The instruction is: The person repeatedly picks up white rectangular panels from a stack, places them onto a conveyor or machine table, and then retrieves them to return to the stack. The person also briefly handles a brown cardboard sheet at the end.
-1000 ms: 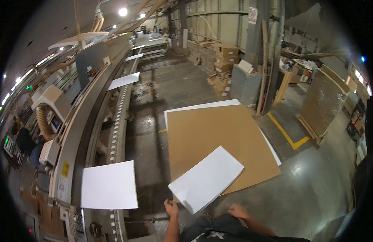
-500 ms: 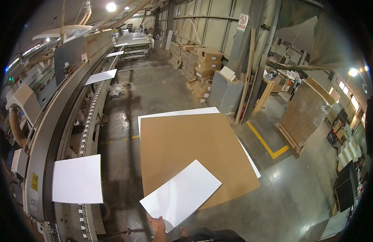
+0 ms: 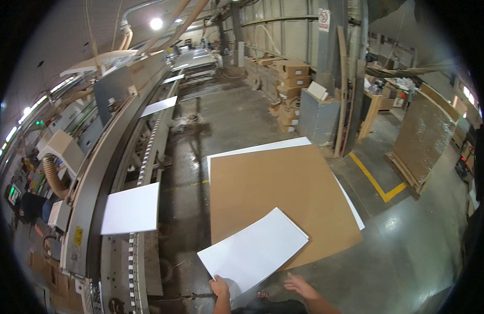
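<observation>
A white rectangular panel [image 3: 252, 254] lies tilted across a large brown board [image 3: 284, 193], over its near left part. A doubled edge at the panel's right corner suggests another sheet beneath it. My left hand [image 3: 219, 287] grips the panel's near left edge, thumb on top and the other fingers mostly hidden. To the right, my right hand [image 3: 298, 285] is open and apart from the panel, its fingers stretched toward it. White sheet edges [image 3: 268, 146] stick out from under the brown board at the far and right sides.
On my left runs a long edge machine [image 3: 103, 172] with a conveyor carrying white panels [image 3: 131, 209]. A person [image 3: 35, 206] is beyond it. Cardboard boxes [image 3: 294, 81] are stacked along the far wall. A wrapped upright stack [image 3: 428, 136] stands right, beside a yellow floor line [image 3: 370, 175].
The view has swung left. My right hand has come into fuller view, open beside the panel. My left hand stays on the panel's edge. The nearest conveyor panel has moved farther along.
</observation>
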`<state>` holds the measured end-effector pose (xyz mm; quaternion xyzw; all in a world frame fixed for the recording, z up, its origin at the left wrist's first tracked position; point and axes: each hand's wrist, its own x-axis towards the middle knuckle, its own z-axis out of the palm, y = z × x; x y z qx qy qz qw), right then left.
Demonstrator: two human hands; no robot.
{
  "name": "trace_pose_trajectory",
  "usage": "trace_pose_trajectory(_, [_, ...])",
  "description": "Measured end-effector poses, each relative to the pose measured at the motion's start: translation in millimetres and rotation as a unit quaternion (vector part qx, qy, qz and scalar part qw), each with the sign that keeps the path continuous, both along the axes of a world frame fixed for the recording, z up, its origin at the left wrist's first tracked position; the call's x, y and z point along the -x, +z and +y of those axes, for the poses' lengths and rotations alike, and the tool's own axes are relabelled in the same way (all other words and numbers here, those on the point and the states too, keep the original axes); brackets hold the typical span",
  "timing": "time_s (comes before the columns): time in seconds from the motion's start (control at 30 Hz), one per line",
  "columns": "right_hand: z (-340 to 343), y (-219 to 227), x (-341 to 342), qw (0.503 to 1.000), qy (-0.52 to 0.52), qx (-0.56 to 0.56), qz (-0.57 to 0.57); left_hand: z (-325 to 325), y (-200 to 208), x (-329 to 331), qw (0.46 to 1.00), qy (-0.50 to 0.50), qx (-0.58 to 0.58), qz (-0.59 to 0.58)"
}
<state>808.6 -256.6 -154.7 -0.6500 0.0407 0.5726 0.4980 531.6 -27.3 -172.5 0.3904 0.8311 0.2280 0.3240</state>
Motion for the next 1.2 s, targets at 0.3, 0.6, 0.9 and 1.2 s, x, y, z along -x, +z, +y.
trace_pose_trajectory(0.3, [120,-93,42,0.926,-0.316,-0.037,0.205,20,154,67,0.977,-0.069,-0.14,0.146])
trace_pose_trajectory(0.6, [42,-56,96,0.971,0.062,-0.16,0.169,-48,187,365,0.959,0.02,-0.222,0.174])
trace_pose_trajectory(0.9, [37,47,225,0.907,0.364,-0.18,0.113,-149,199,544,0.959,0.163,-0.153,0.177])
trace_pose_trajectory(1.2, [18,75,382,0.859,0.484,-0.146,-0.082,-171,208,649,0.958,0.12,-0.151,0.211])
